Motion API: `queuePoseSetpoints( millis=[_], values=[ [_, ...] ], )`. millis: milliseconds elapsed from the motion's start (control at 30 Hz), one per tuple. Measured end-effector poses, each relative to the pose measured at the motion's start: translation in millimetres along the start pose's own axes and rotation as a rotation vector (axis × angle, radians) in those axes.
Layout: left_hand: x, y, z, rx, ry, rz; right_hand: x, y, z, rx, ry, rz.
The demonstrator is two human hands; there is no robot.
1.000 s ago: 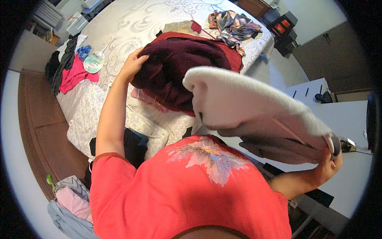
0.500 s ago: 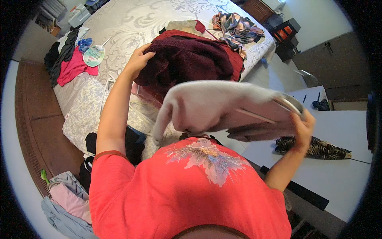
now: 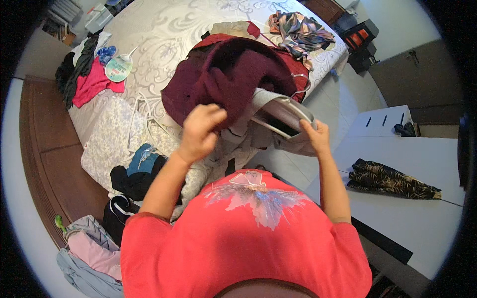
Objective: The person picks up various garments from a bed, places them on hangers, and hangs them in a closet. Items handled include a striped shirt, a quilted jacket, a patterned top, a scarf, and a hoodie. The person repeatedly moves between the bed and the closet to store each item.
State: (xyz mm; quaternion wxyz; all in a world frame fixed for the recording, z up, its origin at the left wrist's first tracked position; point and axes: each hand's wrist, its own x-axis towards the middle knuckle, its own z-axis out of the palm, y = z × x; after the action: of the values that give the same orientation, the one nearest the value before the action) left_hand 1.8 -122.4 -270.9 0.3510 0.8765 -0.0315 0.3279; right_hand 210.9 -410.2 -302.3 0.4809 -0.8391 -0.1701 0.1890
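My right hand (image 3: 318, 136) grips one end of a white hanger (image 3: 285, 107) that carries a grey garment (image 3: 298, 144), held in front of my chest beside the bed. The hanger's hook points away from me. My left hand (image 3: 201, 130) is raised with curled fingers at the near edge of a dark maroon fleecy garment (image 3: 253, 67). Whether those fingers pinch any cloth cannot be made out. The maroon garment lies bunched over a red garment (image 3: 298, 72) on the bed, and the grey one partly overlaps it.
White hangers (image 3: 145, 111) lie on the bed (image 3: 164, 30), left of the maroon garment. A round fan (image 3: 119, 68) rests by a pink cloth (image 3: 97, 82). Patterned satin cloth (image 3: 300, 35) is at the far right. A black leaf-print garment (image 3: 390, 181) lies on a white surface (image 3: 417, 154).
The grey garment on its hanger has swung left and away from me with my right hand. My left hand has come nearer and right, and the maroon garment is bunched differently.
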Motion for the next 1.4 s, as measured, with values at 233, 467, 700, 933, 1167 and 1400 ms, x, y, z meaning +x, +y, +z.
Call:
queuePoseSetpoints(
  millis=[233,467,700,933,1167,1400],
  values=[
    [-62.7,11.7,36.8,0.096,-0.151,-0.283,-23.8,30.2,31.5,-0.075,0.064,-0.067],
    [-90.2,-33.7,26.7,-0.415,0.068,-0.998,-9.4,8.8,42.6,-0.025,0.064,-0.216],
    [-31.0,-106.5,13.9,0.45,-0.027,-0.495,-5.4,-1.7,38.0,-0.036,0.041,-0.247],
    [12.9,-119.1,18.6,0.222,-0.279,-0.193,-3.5,21.3,35.2,0.004,-0.044,-0.089],
    [45.6,-114.4,14.7,0.152,-0.57,-0.113,-7.0,-4.9,25.5,-0.147,-0.129,-0.082],
    [32.8,-86.1,21.9,0.224,-0.564,-0.175,3.5,3.1,27.3,-0.289,-0.106,-0.215]
  ],
)
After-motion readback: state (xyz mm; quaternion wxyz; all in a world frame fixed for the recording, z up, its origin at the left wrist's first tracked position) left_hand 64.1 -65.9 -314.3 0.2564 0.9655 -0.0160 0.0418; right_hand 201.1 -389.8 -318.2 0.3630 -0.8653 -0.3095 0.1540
